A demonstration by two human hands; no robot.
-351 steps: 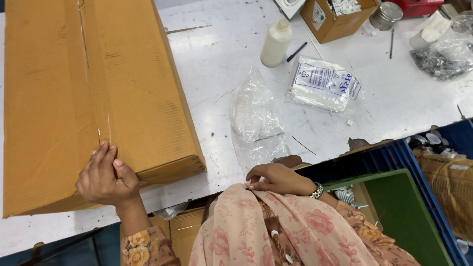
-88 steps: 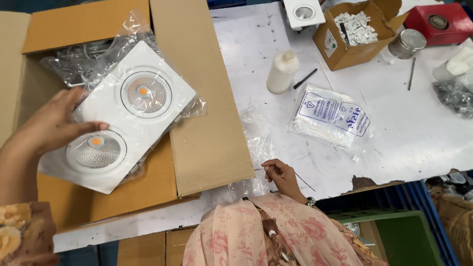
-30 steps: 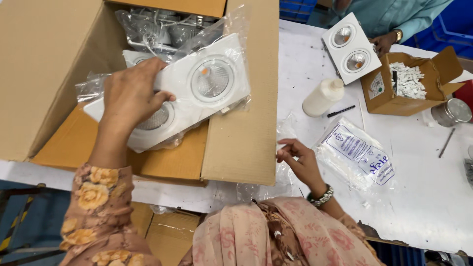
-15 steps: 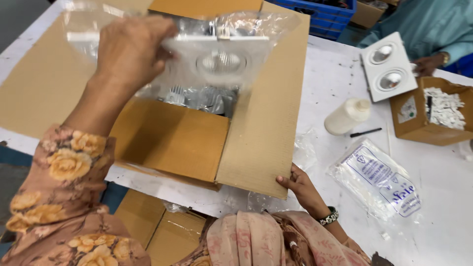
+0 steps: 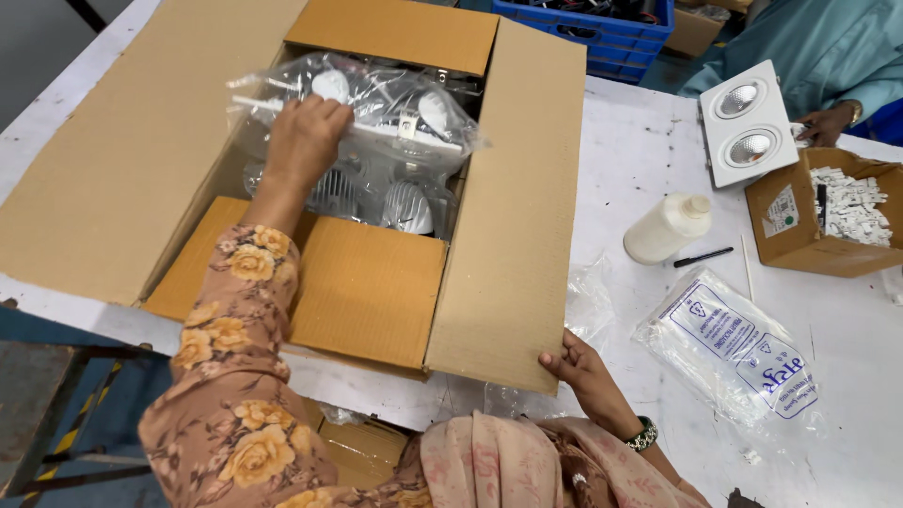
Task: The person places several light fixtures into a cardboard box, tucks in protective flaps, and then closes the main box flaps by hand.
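Reaching deep into the open cardboard box (image 5: 122, 179), the left hand (image 5: 303, 141) is closed on a bagged light fitting (image 5: 376, 118), fingers curled over its plastic wrap near the upper left corner. That fitting sits at about twelve o'clock inside the box, lying flat on top of more bagged fittings (image 5: 376, 198) with finned backs showing beneath it. Down at five o'clock from the box, the right hand (image 5: 585, 369) pinches the lower corner of the box's right flap (image 5: 517, 216), thumb on top, fingers tucked under the edge. A bracelet (image 5: 643, 436) rides on that wrist.

Over on the white table (image 5: 640, 160), at three o'clock from the box, a white plastic bottle (image 5: 668, 229) lies on its side with a black pen (image 5: 703, 257) just beside it. Further toward four o'clock rests a printed bag of white cable ties (image 5: 738, 348). Up at two o'clock, another person's hand (image 5: 828, 122) sits beside a white twin-lamp fitting (image 5: 748, 124), near a small carton of white parts (image 5: 818, 212).
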